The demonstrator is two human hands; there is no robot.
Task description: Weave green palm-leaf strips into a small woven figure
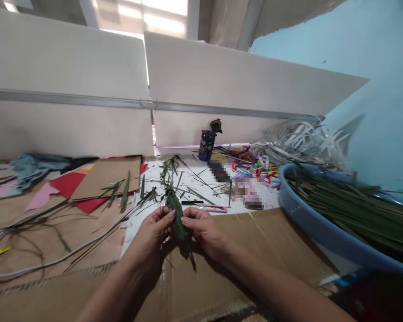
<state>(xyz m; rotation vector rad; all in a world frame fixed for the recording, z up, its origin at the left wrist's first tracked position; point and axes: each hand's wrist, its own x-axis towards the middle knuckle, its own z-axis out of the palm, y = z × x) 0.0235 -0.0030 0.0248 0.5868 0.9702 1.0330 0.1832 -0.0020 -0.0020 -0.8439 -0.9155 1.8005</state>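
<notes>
Between my two hands hangs a folded green leaf piece, with thin strips trailing below it. My left hand pinches its left side between thumb and fingers. On the other side, my right hand pinches the right edge with thumb and forefinger. Both hands hover over a sheet of brown cardboard. Just beyond them, cut leaf scraps lie on the white surface, along with a pink-handled cutter.
A blue basin of long green leaves stands at right. Behind it lie coiled white strips and colourful scraps. A dark bottle with its lid open is at the back. Coloured paper and a white cord lie left.
</notes>
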